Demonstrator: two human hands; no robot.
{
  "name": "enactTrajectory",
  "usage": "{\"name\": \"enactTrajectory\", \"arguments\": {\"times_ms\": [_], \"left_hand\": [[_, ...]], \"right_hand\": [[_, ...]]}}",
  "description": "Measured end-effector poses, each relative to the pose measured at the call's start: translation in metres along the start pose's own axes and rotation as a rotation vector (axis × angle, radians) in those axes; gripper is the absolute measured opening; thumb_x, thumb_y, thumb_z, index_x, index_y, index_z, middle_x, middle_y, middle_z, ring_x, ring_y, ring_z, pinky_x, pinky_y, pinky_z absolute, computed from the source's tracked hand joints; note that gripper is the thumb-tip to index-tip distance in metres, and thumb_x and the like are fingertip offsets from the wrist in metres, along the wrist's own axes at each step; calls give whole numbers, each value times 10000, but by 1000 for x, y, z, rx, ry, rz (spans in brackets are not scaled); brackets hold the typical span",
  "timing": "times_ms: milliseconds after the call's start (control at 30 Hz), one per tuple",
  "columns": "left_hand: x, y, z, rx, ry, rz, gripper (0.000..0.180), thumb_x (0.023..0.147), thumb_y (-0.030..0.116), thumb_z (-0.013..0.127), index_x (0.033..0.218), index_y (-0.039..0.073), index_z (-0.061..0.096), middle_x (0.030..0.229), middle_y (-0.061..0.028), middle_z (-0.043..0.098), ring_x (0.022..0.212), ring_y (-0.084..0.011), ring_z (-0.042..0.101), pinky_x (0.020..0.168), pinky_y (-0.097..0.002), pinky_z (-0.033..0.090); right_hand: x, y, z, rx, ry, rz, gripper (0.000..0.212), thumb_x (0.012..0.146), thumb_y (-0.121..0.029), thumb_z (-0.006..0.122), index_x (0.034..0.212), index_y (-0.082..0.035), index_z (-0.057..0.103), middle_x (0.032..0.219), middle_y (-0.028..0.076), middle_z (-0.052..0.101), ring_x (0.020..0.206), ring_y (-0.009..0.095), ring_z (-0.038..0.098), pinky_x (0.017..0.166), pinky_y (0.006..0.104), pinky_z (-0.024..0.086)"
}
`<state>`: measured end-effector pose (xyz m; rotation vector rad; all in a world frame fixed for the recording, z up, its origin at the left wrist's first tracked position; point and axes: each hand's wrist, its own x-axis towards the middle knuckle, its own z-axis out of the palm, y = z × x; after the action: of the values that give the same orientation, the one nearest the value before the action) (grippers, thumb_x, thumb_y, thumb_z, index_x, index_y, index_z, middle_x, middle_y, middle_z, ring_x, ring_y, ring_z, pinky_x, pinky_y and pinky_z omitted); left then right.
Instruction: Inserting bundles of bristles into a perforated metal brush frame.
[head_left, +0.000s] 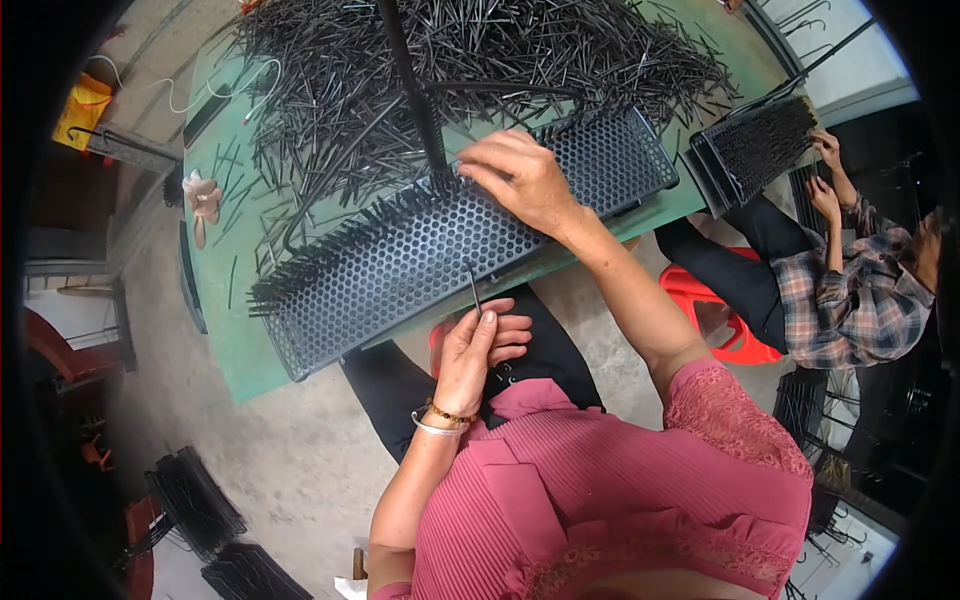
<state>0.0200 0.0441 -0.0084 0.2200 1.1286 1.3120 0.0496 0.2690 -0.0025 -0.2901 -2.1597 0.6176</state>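
A long black perforated metal tray point(400, 255) lies tilted across the table in front of me. Dark strips stand packed along its far edge, and a black post point(412, 95) rises behind it. My left hand point(478, 345), below the tray's near edge, pinches a thin dark stick point(474, 287) between thumb and finger, its tip reaching the tray. Over the far edge, beside the foot of the post, my right hand point(520, 180) has its fingers bent together at the row of strips. What those fingertips grip is too small to make out.
A large heap of loose dark strips point(520, 50) covers the back of the green table point(240, 365). A pale glove-like item point(201, 200) lies at its left. A co-worker in a plaid shirt point(850, 300) works at a similar bristled rack point(755, 150) on the right, by a red stool point(720, 310).
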Motion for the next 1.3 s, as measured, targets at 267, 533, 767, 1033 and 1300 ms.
{"name": "enactTrajectory", "arguments": {"times_ms": [267, 533, 767, 1033, 1300], "left_hand": [[-1, 0, -2, -13, 5, -8, 344, 993, 247, 387, 1196, -8, 496, 1026, -138, 629, 860, -167, 632, 758, -277, 530], [-1, 17, 1, 8, -109, 75, 355, 995, 245, 383, 1209, -23, 474, 1054, -135, 610, 898, -167, 617, 785, -272, 520], [-1, 16, -4, 215, -44, 130, 416, 943, 183, 517, 1282, -31, 409, 1069, -124, 605, 905, -148, 600, 772, -253, 503], [-16, 38, -15, 455, 226, 364, 209, 921, 65, 514, 1096, -30, 576, 967, -69, 636, 867, -116, 603, 751, -235, 484], [-45, 59, -90, 583, 688, 778, 173, 893, -11, 511, 1046, 17, 587, 1004, -49, 600, 851, -96, 564, 721, -223, 472]], "right_hand": [[-6, -7, 0, -61, 14, -75, 143, 766, -130, 693, 888, -55, 684, 853, 55, 651, 794, 199, 599, 752, 326, 416], [-34, -67, -22, 737, -508, 716, 278, 854, -134, 643, 1086, 17, 617, 891, 65, 669, 800, 84, 596, 687, 222, 482], [-3, -55, -33, 327, -61, 443, 229, 804, -34, 653, 1027, 18, 639, 856, 77, 673, 786, 96, 627, 677, 240, 502], [0, -9, 1, 61, 63, 98, 222, 815, -70, 654, 1029, -10, 640, 880, 106, 659, 734, 177, 641, 658, 264, 508], [0, -16, 6, -187, -30, -121, 211, 754, -130, 696, 947, -53, 666, 856, 51, 594, 756, 212, 543, 701, 337, 395]]}}
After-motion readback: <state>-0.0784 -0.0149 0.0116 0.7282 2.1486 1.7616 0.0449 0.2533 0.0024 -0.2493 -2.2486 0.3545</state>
